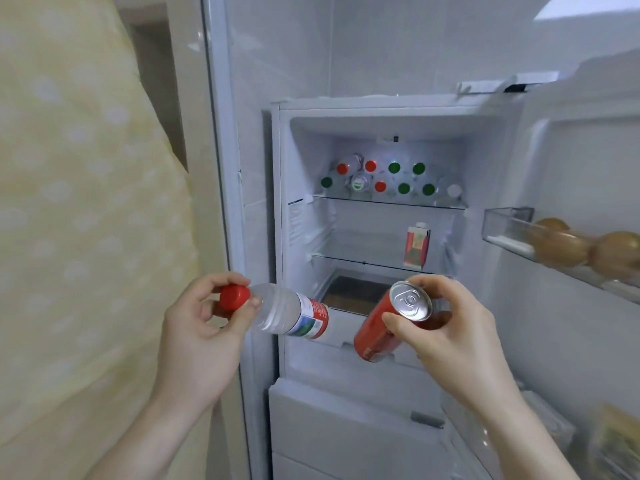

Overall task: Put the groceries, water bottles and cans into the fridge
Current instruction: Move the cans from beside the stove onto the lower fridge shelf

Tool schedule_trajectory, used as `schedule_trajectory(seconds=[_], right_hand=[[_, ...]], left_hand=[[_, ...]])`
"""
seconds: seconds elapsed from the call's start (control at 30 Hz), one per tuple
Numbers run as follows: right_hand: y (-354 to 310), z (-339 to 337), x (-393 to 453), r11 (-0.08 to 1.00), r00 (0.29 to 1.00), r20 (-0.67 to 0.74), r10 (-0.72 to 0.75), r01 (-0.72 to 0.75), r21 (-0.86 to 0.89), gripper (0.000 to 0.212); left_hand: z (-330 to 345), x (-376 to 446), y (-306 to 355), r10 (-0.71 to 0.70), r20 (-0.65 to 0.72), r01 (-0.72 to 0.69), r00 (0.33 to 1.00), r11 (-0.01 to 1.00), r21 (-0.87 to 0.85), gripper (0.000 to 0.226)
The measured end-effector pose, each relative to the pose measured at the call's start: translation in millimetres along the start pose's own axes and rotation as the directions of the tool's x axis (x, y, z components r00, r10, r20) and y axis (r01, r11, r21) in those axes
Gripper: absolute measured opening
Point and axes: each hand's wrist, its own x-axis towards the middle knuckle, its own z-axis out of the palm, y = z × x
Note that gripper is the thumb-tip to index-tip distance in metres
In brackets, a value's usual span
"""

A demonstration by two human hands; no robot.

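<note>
A clear plastic water bottle with a red cap and red-and-white label (287, 311) lies almost level in front of the open white fridge (381, 109), its cap end towards the left. The left hand (201, 327) pinches it at the neck, thumb and fingers curled round the cap and shoulder. Just to its right, apart from the bottle, a red drinks can with a silver pull-tab top (391, 322) is tilted, top up towards the camera and base down-left. The right hand (446, 330) grips it near the top, thumb across the front and fingers wrapped behind.

Both items hang in the air before the fridge's lower opening, level with a dark-bottomed drawer (360, 292). Above it, a glass shelf (367, 259) carries a small red-and-white carton with a white cap (417, 245) at its right side. The top glass shelf (388, 202) holds bottles lying on their sides with red, green and white caps (377, 176) facing outward. On the right, a clear door bin (502, 226) holds round brownish fruits (585, 249). A pale yellow dotted curtain (79, 202) fills the left.
</note>
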Motion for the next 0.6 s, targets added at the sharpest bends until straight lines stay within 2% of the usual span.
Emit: schedule_trajectory(seconds=[0.13, 0.33, 0.6], right_hand=[[12.4, 4.1, 41.4, 1.000, 0.998, -0.068, -0.003, 0.003, 0.007, 0.041], [29.3, 7.7, 87.7, 0.995, 0.990, -0.140, -0.028, 0.015, -0.097, 0.039], [49.1, 22.9, 115.8, 0.972, 0.983, -0.184, -0.018, -0.026, -0.233, 0.042]], left_hand=[[40.5, 45.0, -4.6, 0.093, -0.001, -0.093, 0.996, 0.995, -0.030, 0.027], [108.9, 111.0, -15.8, 0.235, 0.057, -0.232, 0.970, 0.971, -0.058, 0.027], [210.0, 184.7, -30.8, 0.536, 0.146, -0.513, 0.832, 0.842, -0.170, 0.025]])
